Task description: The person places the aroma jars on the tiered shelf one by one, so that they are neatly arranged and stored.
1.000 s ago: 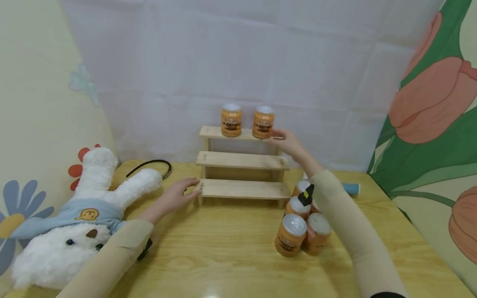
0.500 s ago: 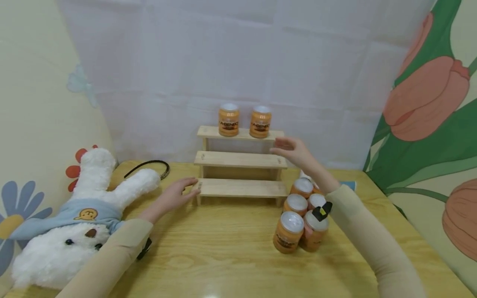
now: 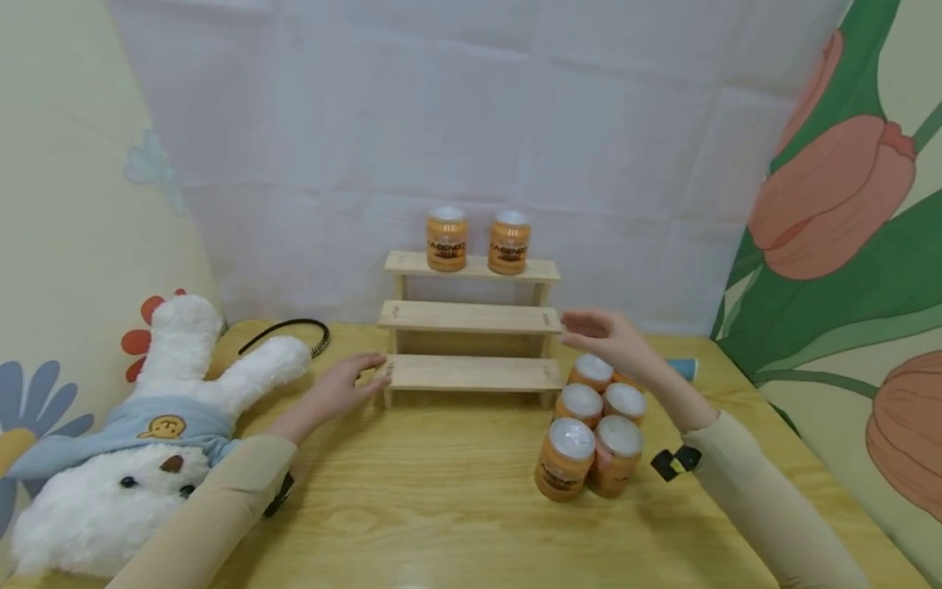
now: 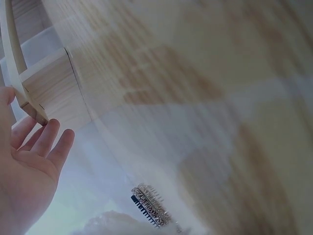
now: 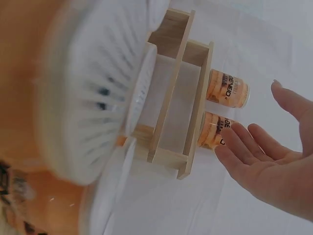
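I've just watched the person's right grip (image 3: 614, 339) come away from the right-hand can (image 3: 509, 243) on the shelf's (image 3: 471, 316) top step and drop to just beside the right end of the middle step. It's empty now, fingers relaxed, so I judge that can set down. The left grip (image 3: 342, 388) stays at the left end of the shelf's lowest step; whether it pinches the wood, I can't tell. Up top, that can and the left-hand can (image 3: 446, 240) stand upright and apart: orange, dark lettering facing me, pale lids. Similar cans (image 3: 564, 466) cluster on the tabletop (image 3: 412, 466), right of the shelf and forward.
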`<state>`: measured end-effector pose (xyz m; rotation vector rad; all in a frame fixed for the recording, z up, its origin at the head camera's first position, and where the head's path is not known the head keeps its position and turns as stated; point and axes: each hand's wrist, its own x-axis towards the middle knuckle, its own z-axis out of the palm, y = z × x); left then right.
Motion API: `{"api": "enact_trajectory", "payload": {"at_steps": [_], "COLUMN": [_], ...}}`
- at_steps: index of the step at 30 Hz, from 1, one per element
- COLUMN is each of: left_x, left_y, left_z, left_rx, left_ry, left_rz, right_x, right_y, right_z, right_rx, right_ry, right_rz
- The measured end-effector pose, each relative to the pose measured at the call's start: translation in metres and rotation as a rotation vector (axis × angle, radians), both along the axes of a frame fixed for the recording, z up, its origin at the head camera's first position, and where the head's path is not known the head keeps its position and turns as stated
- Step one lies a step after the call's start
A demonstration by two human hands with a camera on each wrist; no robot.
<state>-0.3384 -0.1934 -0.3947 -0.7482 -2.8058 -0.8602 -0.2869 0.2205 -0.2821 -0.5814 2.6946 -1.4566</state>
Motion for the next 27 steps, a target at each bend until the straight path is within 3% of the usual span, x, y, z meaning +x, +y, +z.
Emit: {"api": "enact_trajectory", "payload": {"at_steps": [15, 27], "left_x": [-0.001, -0.001], "left_y": [-0.001, 0.000], "left_z": [-0.001, -0.001], "left_rx": [0.004, 0.014], "left_ry": [-0.004, -0.022], "left_rz": [-0.013, -0.016], "right_x": [0.038, 0.061], "right_y": [0.041, 0.063], "right_z": [-0.025, -0.047], "right_rx": [0.038, 0.026], "right_ry": [-0.024, -0.097], "right_rz": [0.058, 0.065]}}
